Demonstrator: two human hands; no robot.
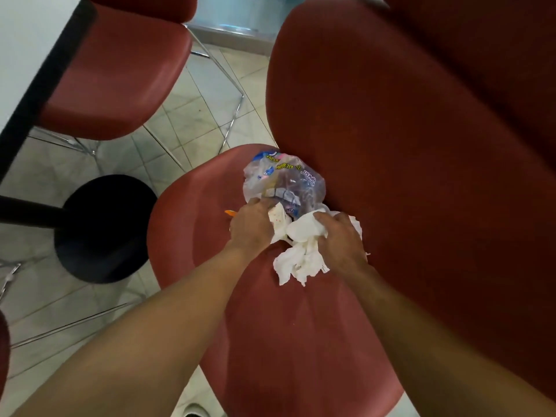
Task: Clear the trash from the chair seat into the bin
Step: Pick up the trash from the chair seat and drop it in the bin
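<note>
I see a second red chair upper left, tucked under a white table with a dark edge. The table's black round base sits on the pale tiled floor. Thin metal chair legs cross the tiles.

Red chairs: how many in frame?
3, maybe more cropped: one under both hands holding the trash, one tucked at the table upper left, a sliver at the left edge.
</note>
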